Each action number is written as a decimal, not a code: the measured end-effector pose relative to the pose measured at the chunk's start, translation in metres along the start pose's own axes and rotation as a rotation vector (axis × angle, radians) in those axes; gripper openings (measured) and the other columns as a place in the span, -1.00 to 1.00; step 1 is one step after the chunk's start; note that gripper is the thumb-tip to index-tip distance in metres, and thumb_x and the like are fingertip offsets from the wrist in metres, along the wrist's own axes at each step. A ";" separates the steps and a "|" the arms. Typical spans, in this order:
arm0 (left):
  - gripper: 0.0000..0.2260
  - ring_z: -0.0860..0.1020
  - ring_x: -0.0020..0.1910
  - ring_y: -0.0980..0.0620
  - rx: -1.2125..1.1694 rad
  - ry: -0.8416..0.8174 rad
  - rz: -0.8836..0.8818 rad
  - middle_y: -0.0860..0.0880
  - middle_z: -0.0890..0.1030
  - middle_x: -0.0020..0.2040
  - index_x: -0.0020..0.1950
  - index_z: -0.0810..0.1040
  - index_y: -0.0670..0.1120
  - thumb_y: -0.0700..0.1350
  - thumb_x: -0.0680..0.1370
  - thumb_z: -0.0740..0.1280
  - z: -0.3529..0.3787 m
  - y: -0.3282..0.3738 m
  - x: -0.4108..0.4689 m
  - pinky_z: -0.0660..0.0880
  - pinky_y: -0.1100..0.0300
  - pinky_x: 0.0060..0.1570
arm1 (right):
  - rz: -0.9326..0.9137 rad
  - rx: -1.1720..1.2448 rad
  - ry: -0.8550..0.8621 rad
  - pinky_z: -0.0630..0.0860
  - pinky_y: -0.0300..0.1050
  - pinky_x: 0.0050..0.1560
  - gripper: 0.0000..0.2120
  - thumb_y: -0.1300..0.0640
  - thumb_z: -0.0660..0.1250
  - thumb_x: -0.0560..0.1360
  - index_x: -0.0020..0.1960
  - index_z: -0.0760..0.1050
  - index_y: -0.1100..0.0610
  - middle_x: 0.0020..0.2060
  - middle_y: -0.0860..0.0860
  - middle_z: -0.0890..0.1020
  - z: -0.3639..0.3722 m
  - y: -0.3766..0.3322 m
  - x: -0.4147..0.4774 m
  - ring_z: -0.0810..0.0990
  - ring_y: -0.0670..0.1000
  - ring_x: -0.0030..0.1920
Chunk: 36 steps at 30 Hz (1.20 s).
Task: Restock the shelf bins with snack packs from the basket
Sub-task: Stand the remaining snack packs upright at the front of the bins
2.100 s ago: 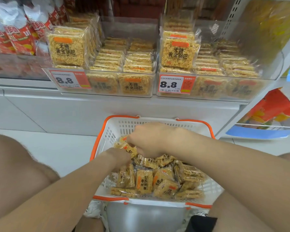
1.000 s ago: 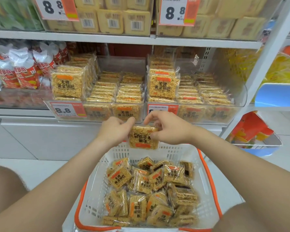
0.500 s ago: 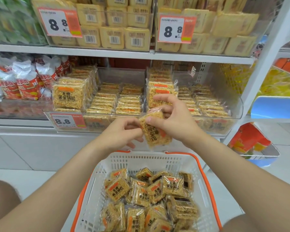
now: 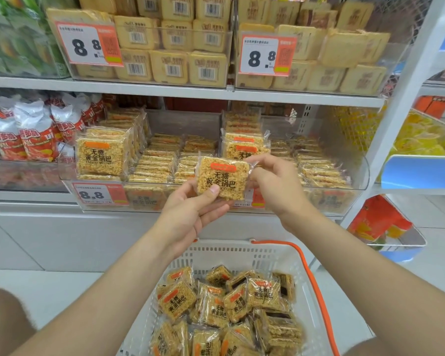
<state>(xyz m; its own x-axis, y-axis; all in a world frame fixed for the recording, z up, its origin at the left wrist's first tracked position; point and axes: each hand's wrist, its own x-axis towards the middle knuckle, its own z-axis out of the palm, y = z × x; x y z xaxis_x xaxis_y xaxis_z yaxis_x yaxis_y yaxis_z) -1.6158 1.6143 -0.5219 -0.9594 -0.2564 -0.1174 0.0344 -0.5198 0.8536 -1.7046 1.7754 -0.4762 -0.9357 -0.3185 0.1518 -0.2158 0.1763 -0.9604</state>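
Note:
A square golden snack pack with an orange label is held upright, face toward me, in front of the shelf. My left hand pinches its lower left corner with the thumb on the front. My right hand pinches its right edge. Behind it stand two clear shelf bins, the left bin and the right bin, both holding rows of the same packs. Below, the white basket with orange handles holds several more packs.
The shelf above carries clear bins of pale yellow boxed snacks with 8.8 price tags. Red and white bags fill the bin to the left. A white upright post stands right, with blue trays beyond it. My knees flank the basket.
The pack came out of the basket in both hands and rose to bin height. It has turned from tilted to upright with the label readable. My view tilted up.

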 end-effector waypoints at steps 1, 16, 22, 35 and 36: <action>-0.59 0.72 0.16 -0.20 -0.009 0.005 0.012 -0.22 0.71 0.21 0.45 0.40 -0.22 -0.26 0.63 0.41 0.001 0.000 0.001 0.69 0.08 0.06 | -0.008 -0.004 -0.012 0.60 -0.07 -0.16 -0.76 0.26 0.27 0.58 0.10 0.64 0.01 -0.15 0.10 0.73 0.000 0.001 0.001 0.71 0.04 -0.14; -0.62 0.50 0.08 0.20 1.229 0.190 0.715 0.12 0.47 0.22 0.44 0.53 0.07 -0.14 0.64 0.42 0.007 -0.007 0.013 0.47 0.20 0.20 | -0.176 -0.069 0.198 0.59 -0.23 -0.13 -0.73 0.15 0.38 0.66 0.34 0.48 0.00 -0.01 0.04 0.65 -0.029 0.006 0.041 0.64 -0.05 -0.06; -0.55 0.37 0.39 -0.05 1.487 0.165 0.646 0.05 0.41 0.49 0.45 0.57 0.10 -0.19 0.58 0.42 0.005 -0.019 0.021 0.38 -0.09 0.42 | -0.078 -0.396 0.246 0.56 -0.06 0.10 -0.73 0.04 0.47 0.59 0.26 0.56 0.00 0.01 -0.13 0.62 -0.028 0.021 0.053 0.61 -0.08 0.03; -0.60 0.36 0.34 -0.05 1.510 0.219 0.658 0.03 0.46 0.46 0.39 0.65 0.09 -0.21 0.57 0.40 0.009 -0.022 0.025 0.39 -0.01 0.35 | -0.322 -0.615 0.144 0.63 0.06 0.05 -0.74 0.06 0.47 0.58 0.25 0.59 -0.10 -0.12 -0.09 0.61 -0.024 0.022 0.054 0.62 -0.05 -0.09; -0.60 0.36 0.33 -0.05 1.512 0.221 0.662 0.03 0.46 0.46 0.38 0.65 0.09 -0.21 0.58 0.40 0.009 -0.023 0.025 0.39 -0.01 0.35 | -0.327 -0.668 0.143 0.61 0.08 0.08 -0.73 0.06 0.44 0.59 0.28 0.57 -0.10 -0.04 -0.05 0.59 -0.022 0.023 0.053 0.60 -0.01 -0.04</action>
<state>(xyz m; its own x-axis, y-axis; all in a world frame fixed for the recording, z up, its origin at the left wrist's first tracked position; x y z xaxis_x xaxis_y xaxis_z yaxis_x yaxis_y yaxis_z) -1.6433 1.6266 -0.5398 -0.8304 -0.2670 0.4890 -0.0181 0.8902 0.4553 -1.7650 1.7832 -0.4850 -0.8120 -0.3361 0.4771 -0.5695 0.6351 -0.5219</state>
